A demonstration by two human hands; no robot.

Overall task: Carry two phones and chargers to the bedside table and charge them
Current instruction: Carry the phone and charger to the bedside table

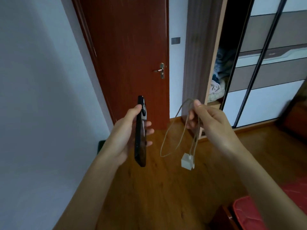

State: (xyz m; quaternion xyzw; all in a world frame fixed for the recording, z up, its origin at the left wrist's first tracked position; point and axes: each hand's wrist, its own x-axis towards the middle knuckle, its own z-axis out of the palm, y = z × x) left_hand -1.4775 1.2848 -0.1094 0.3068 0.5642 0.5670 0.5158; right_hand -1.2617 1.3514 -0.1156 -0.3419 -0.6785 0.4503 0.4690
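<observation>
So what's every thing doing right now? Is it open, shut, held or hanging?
Left hand: shut on the black phone.
Black phone: held upright, edge-on, not plugged in.
Right hand: pinching the cable.
Cable: dangling in loops.
White plug: hanging at the cable's end, not in a socket.
Red door: shut.
Wardrobe sliding door: slid open, clothes showing.
</observation>
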